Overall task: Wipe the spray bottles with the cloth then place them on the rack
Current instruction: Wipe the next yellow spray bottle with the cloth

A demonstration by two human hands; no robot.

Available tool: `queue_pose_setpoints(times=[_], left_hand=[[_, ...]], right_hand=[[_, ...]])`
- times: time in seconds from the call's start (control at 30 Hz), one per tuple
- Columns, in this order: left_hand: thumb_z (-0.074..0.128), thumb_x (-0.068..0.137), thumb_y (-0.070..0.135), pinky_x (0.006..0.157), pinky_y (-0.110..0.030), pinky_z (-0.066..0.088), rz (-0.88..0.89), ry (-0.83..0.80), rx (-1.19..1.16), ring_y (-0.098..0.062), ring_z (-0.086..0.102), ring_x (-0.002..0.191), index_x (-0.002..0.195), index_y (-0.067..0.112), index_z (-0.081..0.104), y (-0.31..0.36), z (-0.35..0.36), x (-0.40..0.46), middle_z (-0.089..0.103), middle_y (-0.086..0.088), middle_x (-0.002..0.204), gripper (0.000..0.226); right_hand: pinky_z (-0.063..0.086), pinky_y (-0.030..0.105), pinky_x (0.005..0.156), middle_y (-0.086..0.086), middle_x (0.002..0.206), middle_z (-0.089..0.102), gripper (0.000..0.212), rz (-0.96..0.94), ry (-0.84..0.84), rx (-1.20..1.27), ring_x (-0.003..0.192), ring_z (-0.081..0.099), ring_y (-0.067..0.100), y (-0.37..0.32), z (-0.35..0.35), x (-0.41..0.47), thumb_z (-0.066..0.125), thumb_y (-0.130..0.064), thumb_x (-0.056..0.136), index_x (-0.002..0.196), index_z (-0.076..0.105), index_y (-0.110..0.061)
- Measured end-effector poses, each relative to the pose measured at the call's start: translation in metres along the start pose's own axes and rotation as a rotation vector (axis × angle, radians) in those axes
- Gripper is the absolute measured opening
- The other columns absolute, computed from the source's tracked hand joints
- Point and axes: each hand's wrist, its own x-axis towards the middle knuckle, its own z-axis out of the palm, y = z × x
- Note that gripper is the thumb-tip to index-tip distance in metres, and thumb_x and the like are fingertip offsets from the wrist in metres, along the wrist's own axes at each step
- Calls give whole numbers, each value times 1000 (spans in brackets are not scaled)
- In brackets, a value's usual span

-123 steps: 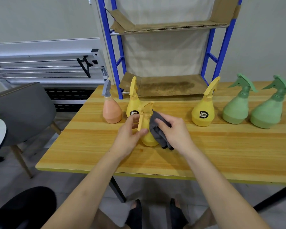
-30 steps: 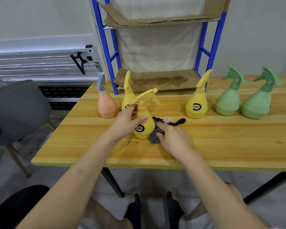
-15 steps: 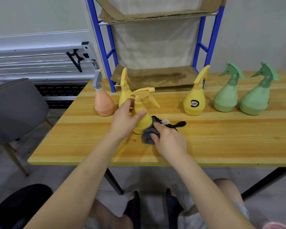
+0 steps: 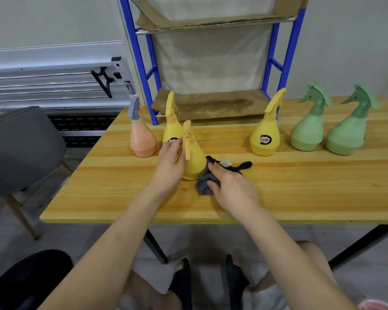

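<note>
A yellow spray bottle [image 4: 194, 161] stands upright on the wooden table [image 4: 300, 189], its trigger turned toward me. My left hand [image 4: 169, 167] grips its left side. My right hand [image 4: 231, 187] holds a dark grey cloth [image 4: 205, 183] against the foot of the bottle on its right side; the cloth's black end with a white tag trails to the right. Behind stand a peach bottle [image 4: 142, 140], a second yellow bottle [image 4: 171, 128], a third yellow bottle [image 4: 266, 136] and two green bottles [image 4: 308, 128] [image 4: 348, 133]. The blue rack [image 4: 211, 104] rises at the table's back.
The rack's lower shelf, lined with brown cardboard, sits level with the tabletop; a second cardboard-lined shelf is above. A grey chair [image 4: 20, 148] stands left of the table. My legs and black sandals are below the table's front edge.
The yellow bottle has been turned so its trigger now points toward me instead of to the right. My right hand stays low with the cloth at the bottle's base.
</note>
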Motion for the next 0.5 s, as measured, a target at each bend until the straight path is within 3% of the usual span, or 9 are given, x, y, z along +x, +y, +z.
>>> queue_pose_setpoints(times=[0.1, 0.23, 0.4, 0.5], left_hand=[[55, 84, 75, 104, -42, 46, 11, 42, -5, -14, 50, 117, 126, 23, 58, 3, 4, -2, 55, 4, 119, 67], [78, 75, 64, 96, -40, 55, -68, 76, -174, -7, 60, 112, 129, 28, 51, 3, 3, -3, 63, 11, 123, 70], [78, 88, 40, 102, -46, 53, -47, -50, -311, -11, 65, 115, 128, 26, 58, -1, -9, -4, 70, 8, 121, 48], [72, 85, 59, 109, -47, 47, -51, -54, -251, -12, 57, 127, 140, 24, 54, -3, -10, -3, 61, 4, 136, 68]], right_hand=[[50, 34, 94, -18, 155, 44, 57, 2, 30, -27, 131, 55, 18, -3, 2, -4, 52, -44, 101, 155, 34, -40], [50, 36, 84, -7, 138, 63, 55, 33, 35, -36, 117, 63, 27, -1, -1, 9, 53, -44, 100, 153, 38, -41], [47, 35, 95, -16, 153, 48, 55, -31, -39, 96, 134, 51, 20, 13, 3, 32, 56, -32, 100, 151, 41, -43], [46, 34, 101, -14, 154, 47, 55, -61, -37, 134, 138, 48, 18, 16, 7, 35, 58, -30, 99, 151, 44, -40]])
